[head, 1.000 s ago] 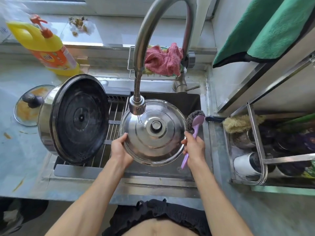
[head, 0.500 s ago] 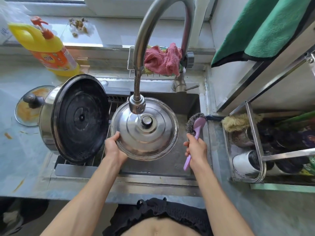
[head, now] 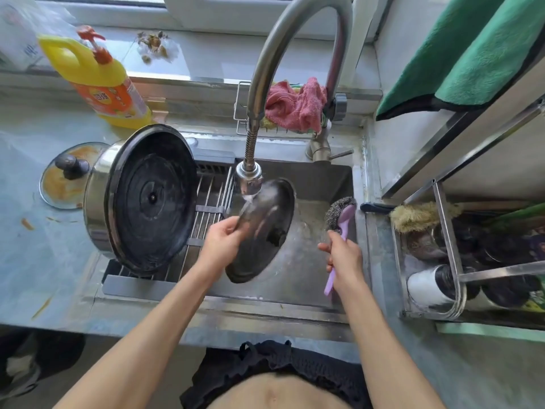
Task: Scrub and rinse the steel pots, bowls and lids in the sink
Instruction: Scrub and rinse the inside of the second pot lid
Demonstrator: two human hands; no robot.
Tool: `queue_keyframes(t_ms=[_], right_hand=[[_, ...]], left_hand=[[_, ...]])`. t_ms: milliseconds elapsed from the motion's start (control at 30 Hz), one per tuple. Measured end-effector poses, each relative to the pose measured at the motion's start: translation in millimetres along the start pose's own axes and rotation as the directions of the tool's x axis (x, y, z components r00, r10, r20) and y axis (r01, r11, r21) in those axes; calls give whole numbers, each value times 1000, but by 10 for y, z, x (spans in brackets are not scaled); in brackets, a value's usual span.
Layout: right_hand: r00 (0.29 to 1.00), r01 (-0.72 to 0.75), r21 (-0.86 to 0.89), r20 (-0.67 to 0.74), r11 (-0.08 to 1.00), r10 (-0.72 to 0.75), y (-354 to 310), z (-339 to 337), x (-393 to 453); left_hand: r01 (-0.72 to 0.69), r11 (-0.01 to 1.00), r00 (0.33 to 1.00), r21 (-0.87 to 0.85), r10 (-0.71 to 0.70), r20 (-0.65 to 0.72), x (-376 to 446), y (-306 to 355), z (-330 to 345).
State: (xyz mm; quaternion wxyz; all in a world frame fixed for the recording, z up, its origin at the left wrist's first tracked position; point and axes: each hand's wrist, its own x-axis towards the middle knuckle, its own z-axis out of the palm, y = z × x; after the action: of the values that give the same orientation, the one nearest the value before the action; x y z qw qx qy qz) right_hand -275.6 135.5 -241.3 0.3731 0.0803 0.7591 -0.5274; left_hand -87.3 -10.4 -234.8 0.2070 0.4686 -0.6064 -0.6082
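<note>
My left hand (head: 222, 242) grips the rim of a steel lid (head: 265, 228) and holds it tilted on edge over the sink (head: 321, 178), blurred by motion. Water from the faucet head (head: 249, 177) runs onto the lid's upper part. My right hand (head: 343, 258) grips the purple handle of a steel-wool scrubber (head: 339, 214), held upright to the right of the lid and apart from it. A large steel pot (head: 141, 199) lies on its side on the drain rack (head: 211, 199) at the left, its dark bottom facing me.
A glass lid (head: 66, 175) with orange residue lies on the counter at the left. A yellow detergent bottle (head: 97, 84) stands behind it. A pink cloth (head: 295, 104) sits in a wire holder behind the faucet. A dish rack (head: 442, 255) with cups and a brush stands at the right.
The lid was turned from facing me flat to standing on edge and moved left under the stream. My right hand with the scrubber has stayed about where it was.
</note>
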Motion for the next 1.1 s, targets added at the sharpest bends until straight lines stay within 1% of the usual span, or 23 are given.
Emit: queue_keyframes(t_ms=[33,100,133,167,233,267,333,400,433,467,533,567,667,767,800,833,900,967,1100], right_hand=[[1000,9,17,-11,1000,-9,-28,-8,7],[999,24,65,-39,998,-21,-119,-41,6],[998,25,74,-56,997,-21,-171,-71,12],[997,19,67,-74,998,-14,-215,-100,27],[994,0,22,-106,1000,2,-265,-173,66],[994,-9,-15,-110,1000,7,-266,-197,89],[994,-16,-87,-113,996,6,-237,-222,127],[994,-19,-120,-109,993,6,-185,-226,153],[995,-28,-121,-96,992,17,-161,-200,159],[996,-41,-115,-83,993,32,-136,-174,166],[995,-90,-94,-45,991,86,-89,-56,167],[992,-123,-76,-18,989,122,-68,11,167],[968,-231,19,108,973,227,39,223,194],[938,-304,57,195,951,288,129,415,199],[932,-319,68,204,945,300,148,442,192],[928,-330,83,210,941,307,160,465,187],[932,-327,125,208,937,297,174,501,163],[947,-292,161,184,943,262,165,489,126],[986,-155,135,81,979,145,98,316,16]], left_hand=[[-89,985,995,148,80,66,-14,7,53],[-260,889,961,376,199,195,-98,36,176],[-353,813,933,464,268,241,-145,46,233],[-458,715,889,529,357,287,-182,37,274],[-638,515,767,572,485,419,-241,-6,312],[-697,437,711,568,527,466,-244,-25,310],[-776,321,616,543,570,544,-249,8,288],[-826,214,535,521,588,606,-265,57,241],[-836,164,508,524,594,625,-256,78,187],[-838,129,495,531,592,636,-242,104,133],[-816,82,493,572,617,614,-208,122,-18],[-794,68,502,604,634,589,-192,102,-94],[-722,77,548,688,669,501,-192,71,-295],[-710,14,521,704,683,512,-217,44,-427],[-705,-7,514,709,684,518,-218,34,-443],[-692,-18,521,721,679,517,-224,29,-458],[-646,-23,564,763,660,497,-237,0,-503],[-606,-9,604,795,646,468,-215,-83,-532],[-560,61,662,827,633,402,-139,-370,-452]])
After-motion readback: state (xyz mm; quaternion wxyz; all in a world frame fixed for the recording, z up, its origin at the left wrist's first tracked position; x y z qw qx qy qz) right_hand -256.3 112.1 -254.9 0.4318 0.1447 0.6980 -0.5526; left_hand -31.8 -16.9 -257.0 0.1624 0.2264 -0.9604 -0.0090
